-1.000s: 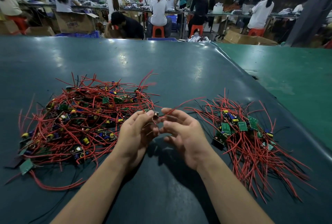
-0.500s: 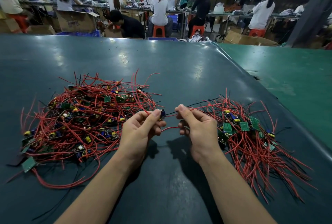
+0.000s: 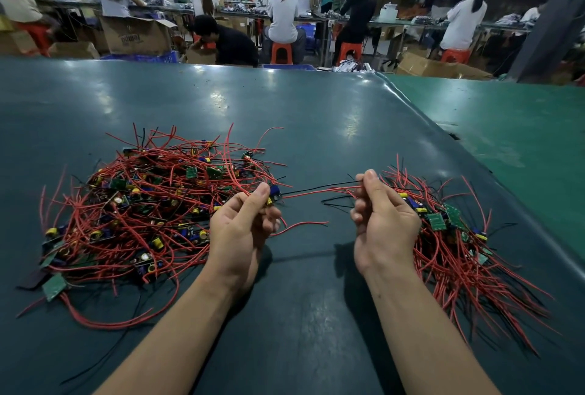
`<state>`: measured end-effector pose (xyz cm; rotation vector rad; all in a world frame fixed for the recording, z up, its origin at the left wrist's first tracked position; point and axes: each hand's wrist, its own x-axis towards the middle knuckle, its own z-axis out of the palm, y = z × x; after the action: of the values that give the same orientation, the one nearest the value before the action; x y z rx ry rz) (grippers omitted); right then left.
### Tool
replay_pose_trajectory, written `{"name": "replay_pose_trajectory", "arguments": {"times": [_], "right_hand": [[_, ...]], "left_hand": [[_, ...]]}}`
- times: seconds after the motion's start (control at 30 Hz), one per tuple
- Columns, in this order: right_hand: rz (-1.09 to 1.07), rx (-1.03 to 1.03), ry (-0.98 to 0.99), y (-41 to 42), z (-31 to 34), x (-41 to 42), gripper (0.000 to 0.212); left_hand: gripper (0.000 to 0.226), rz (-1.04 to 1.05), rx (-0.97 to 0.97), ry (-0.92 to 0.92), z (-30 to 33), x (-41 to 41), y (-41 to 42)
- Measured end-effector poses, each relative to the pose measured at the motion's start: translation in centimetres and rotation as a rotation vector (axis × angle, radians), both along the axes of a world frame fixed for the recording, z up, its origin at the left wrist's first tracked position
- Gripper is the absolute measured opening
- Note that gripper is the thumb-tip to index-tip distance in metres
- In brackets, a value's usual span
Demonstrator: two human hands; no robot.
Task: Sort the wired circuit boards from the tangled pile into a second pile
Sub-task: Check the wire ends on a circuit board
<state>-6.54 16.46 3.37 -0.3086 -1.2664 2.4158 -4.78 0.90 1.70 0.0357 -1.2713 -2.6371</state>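
A big tangled pile (image 3: 142, 204) of small circuit boards with red and black wires lies on the left of the dark green table (image 3: 300, 315). A smaller, straighter pile (image 3: 456, 236) lies on the right. My left hand (image 3: 243, 230) pinches one small circuit board (image 3: 274, 196) with blue and yellow parts at the tangled pile's right edge. My right hand (image 3: 383, 220) pinches that board's red and black wires (image 3: 316, 190), stretched out between both hands above the table.
A lighter green table (image 3: 506, 128) adjoins on the right, past a raised seam. A green board (image 3: 54, 286) and loose red wire lie at the left pile's near edge. Beyond the far edge, several people sit on orange stools at benches among cardboard boxes.
My hands have moved apart: the right one slid right along the wires towards the second pile, pulling them straight, while the left one stays at the tangled pile holding the board.
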Motion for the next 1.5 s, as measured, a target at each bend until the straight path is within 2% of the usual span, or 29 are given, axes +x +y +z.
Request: {"name": "replay_pose_trajectory", "arguments": {"times": [0.07, 0.13, 0.23, 0.33, 0.4, 0.53, 0.67, 0.87, 0.93, 1.0, 1.07, 1.17, 1.2, 1.3, 1.4, 1.5], "right_hand": [[0.023, -0.053, -0.003, 0.2, 0.1, 0.0, 0.02], [0.133, -0.074, -0.035, 0.1, 0.4, 0.1, 0.024], [0.392, 0.072, -0.08, -1.0, 0.2, 0.8, 0.039], [0.547, 0.221, -0.086, -2.8, -0.5, 1.7, 0.026], [0.52, 0.225, -0.09, -3.1, -0.7, 1.7, 0.015], [0.37, 0.219, -0.062, -1.8, -0.5, 0.9, 0.021], [0.14, 0.056, -0.054, 0.4, 0.1, -0.2, 0.024], [-0.043, 0.032, -0.027, 0.6, -0.4, -0.6, 0.031], [-0.145, 0.146, -0.04, 1.3, -0.4, -0.8, 0.03], [-0.158, 0.349, -0.021, 1.3, -0.4, -0.6, 0.026], [-0.032, 0.476, 0.072, 0.0, -0.4, 0.3, 0.02], [0.266, 0.592, 0.247, -2.7, -0.6, 2.0, 0.007], [0.307, 0.636, 0.297, -3.3, -0.7, 2.4, 0.011], [0.293, 0.772, 0.397, -3.6, -0.8, 2.9, 0.026], [0.265, 0.782, 0.392, -3.0, -1.1, 2.6, 0.027], [0.329, 0.785, 0.371, -3.1, -1.2, 2.8, 0.024]], "left_hand": [[0.02, 0.003, 0.014, -0.001, 0.1, 0.1, 0.0], [0.019, 0.01, 0.05, -0.014, 0.3, 0.0, -0.1], [0.021, 0.011, 0.044, -0.021, 0.3, 0.0, -0.2], [0.021, -0.05, -0.09, -0.02, -0.1, 0.3, 0.4], [0.024, -0.094, -0.147, -0.019, -0.3, 0.6, 0.6], [0.025, -0.064, -0.135, 0.008, -0.1, 0.6, 0.7], [0.02, -0.016, -0.025, 0.017, 0.2, 0.2, 0.1], [0.018, 0.114, 0.007, 0.027, 0.0, -0.2, -0.3], [0.016, 0.245, -0.096, 0.023, -0.2, -0.5, -1.0], [0.022, 0.377, -0.326, 0.087, -0.4, -0.4, -1.3], [0.02, 0.454, -0.546, 0.256, -0.7, 0.1, -1.0], [0.019, 0.516, -0.819, 0.484, -1.2, 0.8, -0.2], [0.018, 0.529, -0.892, 0.527, -1.3, 0.9, -0.2], [0.02, 0.572, -1.002, 0.57, -1.2, 1.1, -0.8], [0.024, 0.645, -1.078, 0.553, -1.1, 1.0, -0.9], [0.022, 0.679, -1.137, 0.545, -1.0, 1.0, -0.9]]}}
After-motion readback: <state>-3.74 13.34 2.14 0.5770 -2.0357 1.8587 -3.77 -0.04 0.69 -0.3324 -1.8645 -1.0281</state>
